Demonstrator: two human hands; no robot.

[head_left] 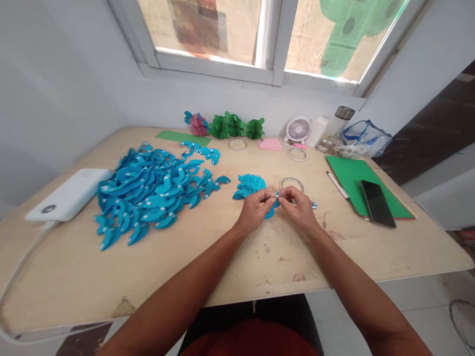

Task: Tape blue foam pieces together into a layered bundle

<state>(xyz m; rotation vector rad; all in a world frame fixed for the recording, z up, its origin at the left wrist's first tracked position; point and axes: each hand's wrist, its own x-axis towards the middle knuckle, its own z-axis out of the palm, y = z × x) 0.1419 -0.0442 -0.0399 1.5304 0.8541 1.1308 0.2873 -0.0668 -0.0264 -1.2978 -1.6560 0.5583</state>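
Both hands meet over the middle of the table, pinching one blue paper piece [270, 213] between their fingertips. My left hand [255, 210] is closed on its left side, and my right hand [297, 206] is closed on its right side. Just beyond my left hand lies a fanned blue paper stack [249, 186]. A tape roll [291, 185] rests behind my right hand, partly covered by it. To the left spreads a large heap of curved blue paper pieces [148, 183], many bearing small white squares.
A white power bank [70, 194] with a cable sits at left. Along the wall stand green paper figures [234, 125], a pink-and-blue one [198, 124], a small fan [298, 129] and a bottle [336, 126]. A phone [377, 202] lies on green sheets [347, 173] at right.
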